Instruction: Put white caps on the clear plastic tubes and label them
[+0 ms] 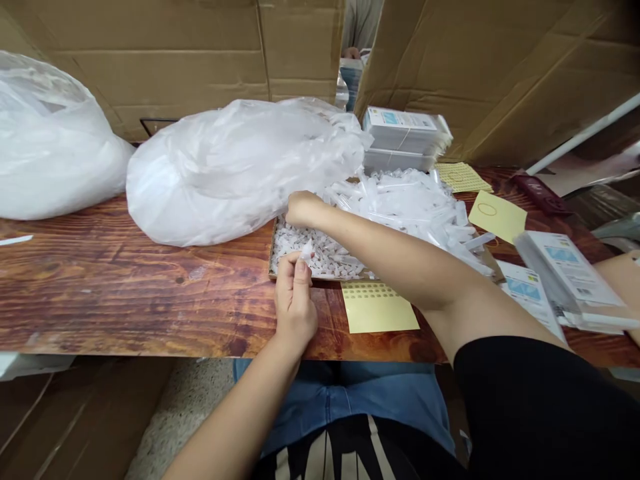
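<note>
My left hand is closed in a pinch on a small translucent white plastic piece, held upright just over the near edge of a shallow cardboard tray. My right hand reaches across to the tray's far left part, fingers curled downward and their tips hidden. Whether it grips anything I cannot make out. Under both hands lie many small white plastic pieces. Longer clear plastic tubes are heaped in the tray's right part, partly behind my right forearm.
A large filled plastic bag lies against the tray, another bag farther left. Stacked printed packets stand behind. Yellow sticker sheets and more packets lie nearby. Cardboard walls close the back. Another person's arm shows at right.
</note>
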Tool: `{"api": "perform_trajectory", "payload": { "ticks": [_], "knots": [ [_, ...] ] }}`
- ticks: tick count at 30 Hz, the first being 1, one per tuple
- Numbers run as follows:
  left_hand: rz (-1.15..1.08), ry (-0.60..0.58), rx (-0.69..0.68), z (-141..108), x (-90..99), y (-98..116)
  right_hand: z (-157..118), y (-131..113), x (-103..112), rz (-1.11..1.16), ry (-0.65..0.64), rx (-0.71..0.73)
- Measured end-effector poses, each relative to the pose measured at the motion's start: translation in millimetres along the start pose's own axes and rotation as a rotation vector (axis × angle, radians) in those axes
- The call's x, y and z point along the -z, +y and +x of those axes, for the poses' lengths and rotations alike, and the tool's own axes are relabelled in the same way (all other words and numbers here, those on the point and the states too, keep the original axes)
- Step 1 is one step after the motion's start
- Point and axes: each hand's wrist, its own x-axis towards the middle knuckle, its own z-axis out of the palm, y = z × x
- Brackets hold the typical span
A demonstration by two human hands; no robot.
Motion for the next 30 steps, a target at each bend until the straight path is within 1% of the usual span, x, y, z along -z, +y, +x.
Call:
{"api": "perform_trajectory", "payload": {
  "ticks": [2,3,5,6,8,10,11,13,15,16,18,20,21,24,27,28,30],
  "knots": [
    [0.027,0.065,-0.068,-0.2,-1.7,-0.1,3.1,-2.7,-3.6,-0.010,-0.016,0.002],
    [0.035,0.068,-0.075,0.0,-2.7,1.2,1.3,-1.3,-3.1,-0.018,-0.019,0.003],
    [0.032,0.029,-0.036,0.8,-4.1,7.9,-9.5,7.5,1.7,-0.015,0.002,0.023],
    [0.026,0.010,-0.008,1.8,-4.1,13.3,-18.3,14.7,5.5,0.009,0.034,0.049],
    [0.016,-0.033,0.058,6.4,-2.3,27.7,-41.3,33.9,13.8,0.115,0.125,0.148],
    [0.043,-0.090,0.107,16.2,1.3,44.5,-68.2,57.1,20.9,0.261,0.221,0.304],
    [0.085,-0.118,0.108,23.2,3.2,52.8,-81.6,69.2,23.5,0.321,0.262,0.387],
    [0.220,-0.152,0.053,40.8,5.4,67.1,-105.3,92.2,26.0,0.393,0.341,0.527],
    [0.374,-0.180,-0.021,59.8,3.5,76.4,-123.4,110.6,25.2,0.433,0.434,0.601],
    [0.433,-0.214,-0.045,68.3,0.8,78.7,-130.4,117.6,23.6,0.450,0.484,0.617],
    [0.480,-0.298,-0.073,81.1,-7.2,78.9,-141.4,127.1,18.9,0.479,0.591,0.632],
    [0.455,-0.380,-0.090,86.9,-15.9,74.1,-149.8,132.2,13.6,0.508,0.679,0.642],
    [0.431,-0.405,-0.100,87.6,-19.3,70.6,-153.4,133.9,11.3,0.525,0.703,0.642],
    [0.385,-0.425,-0.110,84.6,-22.6,59.6,-162.2,137.0,7.4,0.586,0.705,0.595],
    [0.388,-0.412,-0.120,80.4,-17.6,52.5,-166.3,136.7,6.6,0.667,0.689,0.512],
    [0.396,-0.413,-0.125,79.4,-15.6,51.2,-166.6,135.5,6.0,0.694,0.673,0.508],
    [0.408,-0.421,-0.134,77.6,-12.7,50.3,-165.8,131.4,3.5,0.726,0.631,0.545]
  ]
}}
